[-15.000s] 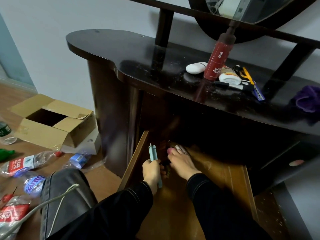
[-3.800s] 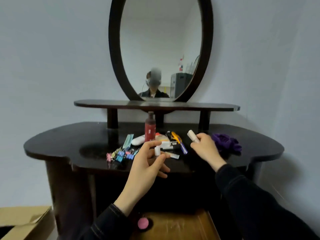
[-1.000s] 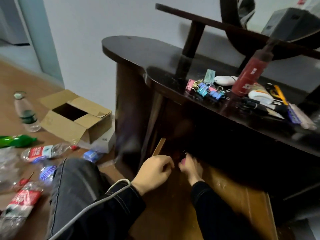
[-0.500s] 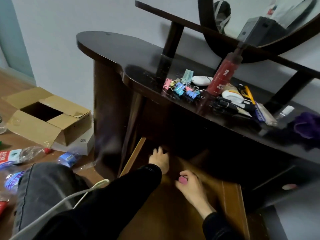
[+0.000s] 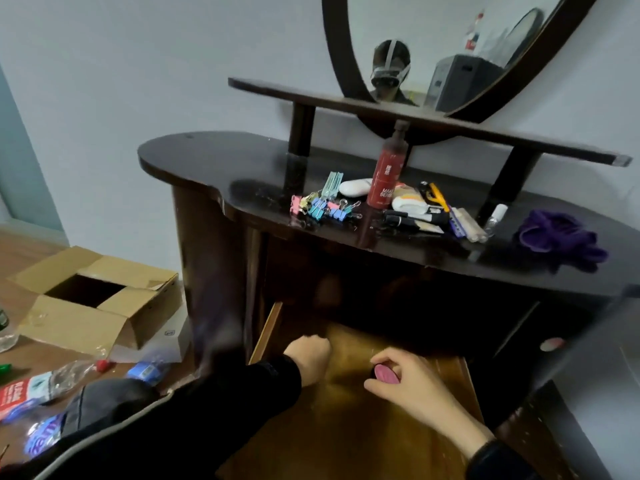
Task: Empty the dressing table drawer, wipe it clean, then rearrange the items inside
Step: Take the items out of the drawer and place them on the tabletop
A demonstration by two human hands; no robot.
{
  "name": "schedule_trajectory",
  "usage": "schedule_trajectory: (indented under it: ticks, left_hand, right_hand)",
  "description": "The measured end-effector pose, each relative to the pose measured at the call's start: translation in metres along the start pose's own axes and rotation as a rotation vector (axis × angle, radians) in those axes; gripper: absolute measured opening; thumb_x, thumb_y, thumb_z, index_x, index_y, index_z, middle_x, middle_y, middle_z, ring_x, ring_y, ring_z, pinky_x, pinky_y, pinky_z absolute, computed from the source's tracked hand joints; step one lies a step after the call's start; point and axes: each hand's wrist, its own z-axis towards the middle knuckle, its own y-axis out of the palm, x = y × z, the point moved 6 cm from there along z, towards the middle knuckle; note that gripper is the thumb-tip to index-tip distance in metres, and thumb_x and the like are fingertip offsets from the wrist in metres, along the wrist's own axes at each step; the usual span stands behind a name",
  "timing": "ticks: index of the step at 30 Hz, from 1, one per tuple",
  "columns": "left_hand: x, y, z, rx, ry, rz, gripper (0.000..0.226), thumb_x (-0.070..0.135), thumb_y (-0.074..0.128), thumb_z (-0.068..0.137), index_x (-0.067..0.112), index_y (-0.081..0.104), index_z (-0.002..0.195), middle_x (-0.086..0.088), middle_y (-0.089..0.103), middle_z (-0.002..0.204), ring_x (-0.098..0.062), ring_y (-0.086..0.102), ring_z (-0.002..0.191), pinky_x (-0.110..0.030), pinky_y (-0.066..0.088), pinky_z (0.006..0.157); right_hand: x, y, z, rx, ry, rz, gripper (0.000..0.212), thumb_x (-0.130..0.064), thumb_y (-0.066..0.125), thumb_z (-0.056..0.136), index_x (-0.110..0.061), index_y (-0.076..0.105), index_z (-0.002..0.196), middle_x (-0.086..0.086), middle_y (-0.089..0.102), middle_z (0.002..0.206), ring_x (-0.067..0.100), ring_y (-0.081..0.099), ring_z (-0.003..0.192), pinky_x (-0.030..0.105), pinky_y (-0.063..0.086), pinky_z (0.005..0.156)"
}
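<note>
At far left of the frame, on the floor: an open cardboard box (image 5: 93, 306), with crushed plastic bottles (image 5: 41, 389) below it. Left of centre, the dark table (image 5: 214, 161) stands against the wall.

On its top, left to right:
- a heap of coloured clips (image 5: 322, 207)
- a white case (image 5: 355, 187)
- an upright red bottle (image 5: 386, 174)
- a cluster of pens and a yellow cutter (image 5: 434, 195)
- a small clear vial (image 5: 495, 214)
- a purple cloth (image 5: 561, 237) near the right edge

The mirror (image 5: 443, 26) is at upper right, above the shelf.

At lower centre the drawer (image 5: 349, 441) is pulled out, its wooden floor showing. The left hand (image 5: 308, 355) is inside near the drawer's left wall. Its fingers are curled into a fist with the knuckles up, and I cannot tell whether anything is in it. Just right of it, the right hand (image 5: 412, 382) is over the drawer's middle, with thumb and fingers curled round a pink disc (image 5: 384, 374) whose flat face points toward the camera. The two hands are near each other but apart. Dark sleeves cover both arms.
</note>
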Motion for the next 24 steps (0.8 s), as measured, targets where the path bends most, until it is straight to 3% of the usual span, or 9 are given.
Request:
schedule_trajectory:
  ticks: [4, 7, 10, 13, 16, 18, 21, 24]
  left_hand:
    - [0.026, -0.034, -0.052, -0.194, 0.173, -0.056, 0.02, 0.019, 0.068, 0.09, 0.014, 0.072, 0.108, 0.0, 0.071, 0.105, -0.02, 0.067, 0.097, -0.028, 0.052, 0.078]
    - [0.049, -0.095, -0.084, -0.173, 0.338, -0.165, 0.024, 0.008, 0.062, 0.09, 0.01, 0.076, 0.11, -0.008, 0.075, 0.102, -0.011, 0.065, 0.081, -0.024, 0.053, 0.075]
    - [0.066, -0.167, -0.114, -0.164, 0.447, -0.487, 0.021, 0.0, 0.062, 0.092, -0.001, 0.074, 0.109, -0.016, 0.073, 0.093, -0.021, 0.064, 0.074, -0.031, 0.054, 0.07]
    - [0.074, -0.233, -0.124, 0.009, 0.487, -0.716, 0.021, 0.001, 0.064, 0.092, -0.003, 0.074, 0.11, -0.013, 0.076, 0.102, -0.022, 0.069, 0.084, -0.029, 0.057, 0.075]
    - [0.081, -0.287, -0.108, 0.311, 0.434, -0.848, 0.019, -0.005, 0.065, 0.089, -0.002, 0.076, 0.104, -0.011, 0.077, 0.101, -0.013, 0.071, 0.08, -0.026, 0.06, 0.072]
    - [0.085, -0.309, -0.087, 0.434, 0.349, -0.981, 0.017, -0.009, 0.064, 0.087, -0.004, 0.077, 0.096, -0.015, 0.076, 0.1, -0.02, 0.072, 0.082, -0.035, 0.062, 0.076]
    - [0.099, -0.327, -0.057, 0.566, 0.288, -1.061, 0.016, -0.012, 0.063, 0.084, -0.004, 0.077, 0.086, -0.02, 0.075, 0.097, -0.037, 0.071, 0.098, -0.05, 0.058, 0.088]
    - [0.123, -0.326, -0.04, 0.631, 0.412, -0.849, 0.026, -0.012, 0.061, 0.074, 0.008, 0.075, 0.064, -0.015, 0.072, 0.073, -0.033, 0.072, 0.085, -0.04, 0.058, 0.086]
  right_hand:
    - [-0.049, -0.063, -0.038, 0.07, -0.116, 0.089, 0.052, -0.075, 0.071, 0.06, -0.052, 0.061, 0.105, -0.028, 0.063, 0.101, -0.007, 0.062, 0.09, 0.01, 0.049, 0.068]
    - [-0.094, -0.125, -0.061, 0.162, -0.27, 0.188, 0.045, -0.062, 0.078, 0.063, -0.046, 0.066, 0.104, -0.024, 0.066, 0.098, -0.006, 0.059, 0.061, 0.009, 0.042, 0.057]
    - [-0.121, -0.182, -0.063, 0.319, -0.372, 0.229, 0.034, -0.043, 0.086, 0.071, -0.038, 0.071, 0.1, -0.016, 0.071, 0.092, -0.006, 0.057, 0.058, 0.008, 0.042, 0.059]
    - [-0.123, -0.223, -0.033, 0.442, -0.346, 0.11, 0.031, -0.041, 0.087, 0.075, -0.036, 0.071, 0.101, -0.019, 0.07, 0.094, -0.01, 0.061, 0.081, 0.005, 0.039, 0.072]
    - [-0.112, -0.234, 0.011, 0.45, -0.233, -0.017, 0.038, -0.046, 0.083, 0.076, -0.031, 0.071, 0.11, -0.014, 0.068, 0.105, 0.005, 0.063, 0.096, 0.022, 0.044, 0.079]
    - [-0.101, -0.228, 0.031, 0.473, -0.191, -0.047, 0.044, -0.047, 0.082, 0.075, -0.028, 0.071, 0.112, -0.011, 0.067, 0.107, 0.013, 0.064, 0.103, 0.029, 0.047, 0.083]
    - [-0.087, -0.217, 0.044, 0.494, -0.137, -0.004, 0.049, -0.056, 0.079, 0.07, -0.031, 0.066, 0.109, -0.011, 0.066, 0.108, 0.012, 0.063, 0.1, 0.031, 0.05, 0.083]
    - [-0.076, -0.215, 0.042, 0.53, -0.16, 0.096, 0.044, -0.066, 0.074, 0.06, -0.038, 0.059, 0.091, -0.016, 0.06, 0.097, 0.003, 0.06, 0.089, 0.021, 0.044, 0.073]
